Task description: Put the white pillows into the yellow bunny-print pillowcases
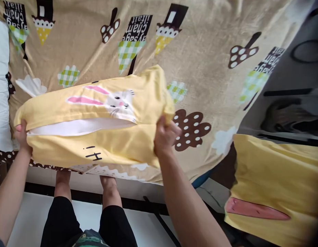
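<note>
A yellow pillow (138, 144) with a rabbit face and dark lettering on its cover is held over the bed. A long slit runs along the cover, and white fabric (79, 127) shows through it. Gripping the left end at the slit's edge is my left hand (23, 137), its fingers wrapped round the cloth. My right hand (166, 135) clutches the opposite end, bunching the cover in its fist. The far right corner of the pillow stands up above that fist.
Beneath the pillow spreads a beige patterned blanket (205, 82). A white pillow (1, 85) lies at the left edge. To the right hangs or lies another yellow cloth (277, 175) with a pink shape; its support is unclear. My legs are against the bed's near side.
</note>
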Demonstrator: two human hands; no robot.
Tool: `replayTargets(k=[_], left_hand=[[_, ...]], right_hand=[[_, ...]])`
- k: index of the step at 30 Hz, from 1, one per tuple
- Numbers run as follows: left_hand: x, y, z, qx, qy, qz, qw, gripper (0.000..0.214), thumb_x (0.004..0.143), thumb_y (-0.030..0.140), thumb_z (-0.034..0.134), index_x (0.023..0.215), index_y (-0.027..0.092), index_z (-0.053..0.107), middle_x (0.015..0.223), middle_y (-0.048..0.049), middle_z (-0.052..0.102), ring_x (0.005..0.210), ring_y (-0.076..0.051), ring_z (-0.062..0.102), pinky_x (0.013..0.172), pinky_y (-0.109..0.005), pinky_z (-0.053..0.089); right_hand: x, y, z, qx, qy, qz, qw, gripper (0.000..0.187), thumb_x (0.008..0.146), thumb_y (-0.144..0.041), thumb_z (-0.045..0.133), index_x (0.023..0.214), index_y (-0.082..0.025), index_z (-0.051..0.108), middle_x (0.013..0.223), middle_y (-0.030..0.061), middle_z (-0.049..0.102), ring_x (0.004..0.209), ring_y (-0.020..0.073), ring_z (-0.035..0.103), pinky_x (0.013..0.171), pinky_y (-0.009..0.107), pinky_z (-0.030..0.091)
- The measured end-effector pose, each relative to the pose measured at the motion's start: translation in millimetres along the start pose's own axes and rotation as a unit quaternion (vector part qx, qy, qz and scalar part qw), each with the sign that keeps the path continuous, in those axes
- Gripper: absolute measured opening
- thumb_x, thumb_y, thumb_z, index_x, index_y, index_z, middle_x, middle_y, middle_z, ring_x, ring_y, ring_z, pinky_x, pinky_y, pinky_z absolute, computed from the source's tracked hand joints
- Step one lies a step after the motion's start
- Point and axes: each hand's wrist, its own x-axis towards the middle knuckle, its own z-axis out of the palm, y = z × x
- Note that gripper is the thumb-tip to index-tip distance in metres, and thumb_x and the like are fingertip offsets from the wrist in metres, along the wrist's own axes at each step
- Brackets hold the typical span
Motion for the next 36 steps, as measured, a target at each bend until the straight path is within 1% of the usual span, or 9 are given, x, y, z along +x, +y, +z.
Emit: replayTargets(k=[3,8,13,17,20,23,26,30,36], left_hand=[[10.3,-11.5,-27.0,-0.082,0.181,-0.167,0.966,0.070,0.084,0.078,0.030,0.071,0.015,0.060,0.091,-0.0013,0.076,0.105,-0.023,0.067,0.069,-0.034,0.050],[33.6,-17.8,-39.0,0.051,0.044,-0.126,0.990,0.061,0.086,0.061,0.044,0.111,0.009,0.063,0.107,-0.0090,0.072,0.115,-0.030,0.061,0.088,-0.044,0.047],[45.7,83.7,-8.6,0.081,0.101,0.160,0.979,0.057,0.092,0.036,0.042,0.141,0.007,0.044,0.145,-0.0119,0.050,0.137,-0.025,0.043,0.116,-0.045,0.033],[30.4,163.4,56.2,0.110,-0.112,0.308,0.938,0.056,0.094,0.024,0.033,0.147,0.010,0.038,0.150,-0.0111,0.045,0.143,-0.019,0.035,0.119,-0.039,0.028],[28.9,137.9,72.9,0.165,-0.099,0.283,0.940,0.054,0.097,0.037,0.032,0.146,0.019,0.043,0.153,-0.0091,0.040,0.145,-0.024,0.030,0.121,-0.048,0.019],[47.0,68.4,51.9,0.169,-0.043,0.201,0.964,0.057,0.097,0.044,0.031,0.149,0.022,0.038,0.157,-0.0079,0.033,0.148,-0.024,0.024,0.121,-0.051,0.015],[68.9,28.0,25.6,0.136,-0.050,0.074,0.987,0.058,0.097,0.045,0.027,0.149,0.021,0.037,0.157,-0.0105,0.032,0.147,-0.027,0.025,0.118,-0.054,0.022],[61.6,63.9,20.1,0.145,-0.053,0.072,0.985,0.060,0.097,0.048,0.028,0.146,0.017,0.042,0.155,-0.0149,0.035,0.145,-0.030,0.030,0.115,-0.056,0.027],[-4.1,125.6,84.2,0.159,-0.058,0.296,0.940,0.057,0.099,0.042,0.029,0.150,0.020,0.035,0.156,-0.0105,0.033,0.146,-0.025,0.030,0.121,-0.053,0.012]], right_hand=[[-39.1,29.3,-25.7,-0.048,0.041,0.012,0.998,0.051,0.083,-0.066,0.038,0.052,-0.026,0.029,0.045,-0.0013,0.033,0.049,0.0132,0.033,0.050,0.032,0.029],[-70.2,69.5,-36.6,-0.061,-0.062,0.054,0.995,0.050,0.080,-0.064,0.041,0.059,-0.021,0.057,0.057,0.0097,0.061,0.057,0.0244,0.057,0.056,0.037,0.045],[-59.5,-29.6,6.5,-0.084,0.118,-0.133,0.980,0.048,0.093,-0.040,0.041,0.128,-0.011,0.056,0.133,0.0220,0.058,0.126,0.0321,0.052,0.103,0.050,0.038],[-70.1,-122.2,78.6,-0.103,-0.077,-0.340,0.931,0.049,0.099,-0.030,0.029,0.143,-0.015,0.044,0.145,0.0136,0.050,0.137,0.0223,0.042,0.111,0.040,0.030],[-57.2,-103.4,89.8,-0.156,-0.127,-0.367,0.908,0.050,0.100,-0.033,0.029,0.145,-0.018,0.043,0.146,0.0124,0.049,0.138,0.0234,0.041,0.114,0.045,0.024],[-17.3,-30.1,48.9,-0.208,-0.084,-0.299,0.928,0.052,0.099,-0.038,0.029,0.138,-0.011,0.050,0.138,0.0220,0.055,0.130,0.0301,0.049,0.102,0.049,0.036],[13.8,18.6,-0.6,-0.220,-0.082,-0.305,0.923,0.041,0.096,-0.035,0.034,0.121,-0.020,0.064,0.113,0.0173,0.071,0.106,0.0283,0.064,0.084,0.044,0.045],[-11.8,-12.8,-3.9,-0.223,-0.006,-0.297,0.929,0.044,0.096,-0.027,0.030,0.130,-0.014,0.055,0.128,0.0234,0.061,0.119,0.0308,0.058,0.095,0.049,0.042],[-110.5,-99.0,96.1,-0.147,-0.093,-0.348,0.921,0.052,0.098,-0.031,0.034,0.148,-0.019,0.040,0.154,0.0116,0.038,0.144,0.0237,0.033,0.118,0.044,0.019]])
